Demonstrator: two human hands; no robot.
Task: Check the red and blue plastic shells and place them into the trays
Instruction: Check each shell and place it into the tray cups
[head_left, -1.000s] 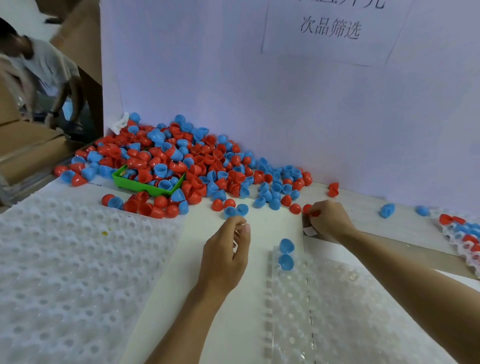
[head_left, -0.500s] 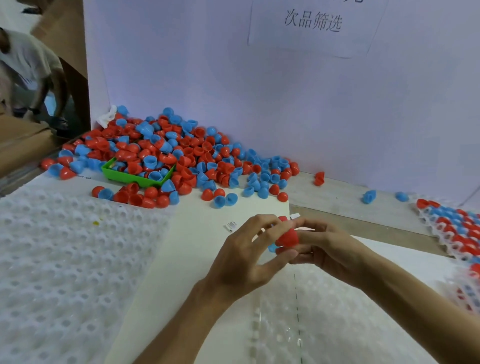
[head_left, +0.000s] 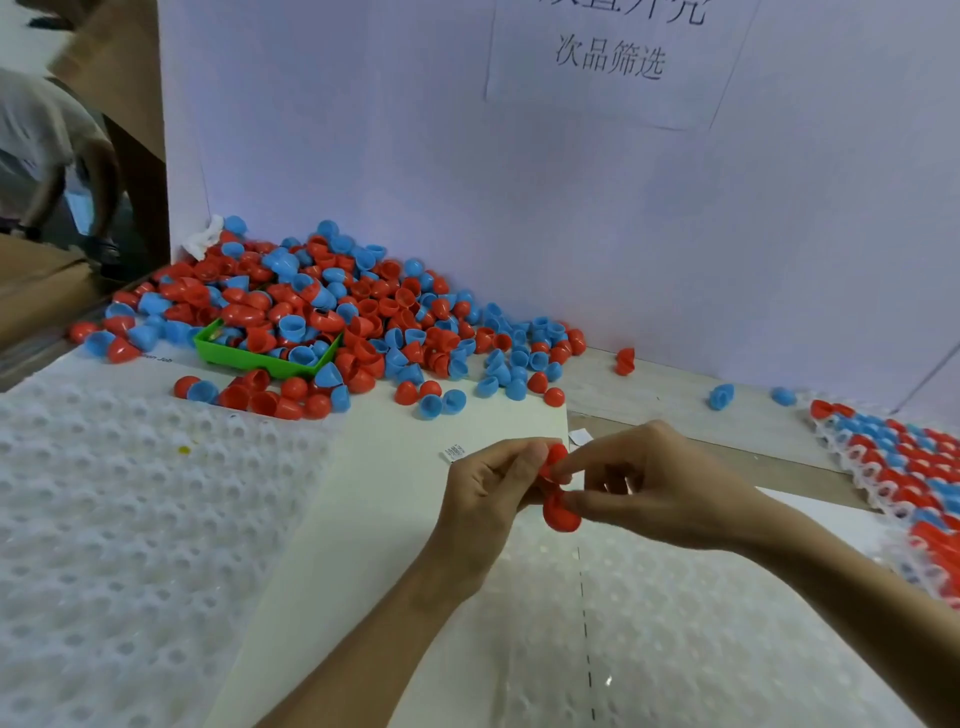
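Both hands meet over the near tray (head_left: 701, 649), at 5 o'clock from the big pile (head_left: 332, 312). The left hand (head_left: 488, 493) and right hand (head_left: 654, 488) each pinch the red shells (head_left: 558, 493) with bent fingers. The shells look small and slick. A loose pinch could let one pop out and roll across the surface (head_left: 374, 519).
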